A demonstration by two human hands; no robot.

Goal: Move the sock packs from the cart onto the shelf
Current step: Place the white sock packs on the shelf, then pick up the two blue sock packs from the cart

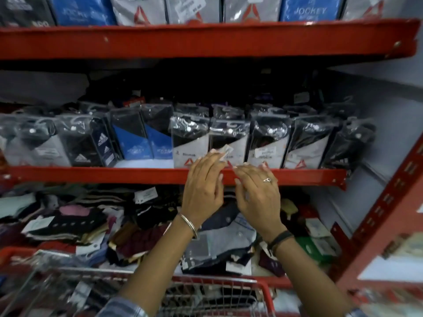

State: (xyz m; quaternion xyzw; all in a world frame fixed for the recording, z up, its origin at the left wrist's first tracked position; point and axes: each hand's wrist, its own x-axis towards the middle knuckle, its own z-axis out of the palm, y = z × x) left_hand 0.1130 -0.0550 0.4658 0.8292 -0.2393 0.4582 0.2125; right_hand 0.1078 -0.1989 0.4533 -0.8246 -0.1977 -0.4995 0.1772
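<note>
A row of sock packs in clear plastic stands upright on the middle red shelf (137, 175). Both my hands are raised in front of it, palms toward the packs. My left hand (203, 187) has its fingers stretched out, its tips at a small tag (226, 150) on the front of a black-and-white sock pack (229, 136). My right hand (258, 195), wearing a ring, is spread flat just right of it, over the shelf's front edge, holding nothing. A Reebok pack (191, 143) stands to the left. The red wire cart (217, 291) is below my arms; its contents are blurred.
The lower shelf holds a loose heap of mixed socks (75, 223). The top shelf (206, 40) carries boxed packs. Blue packs (137, 143) and Adidas packs (100, 145) fill the middle shelf's left side. A red upright post (386, 216) stands at the right.
</note>
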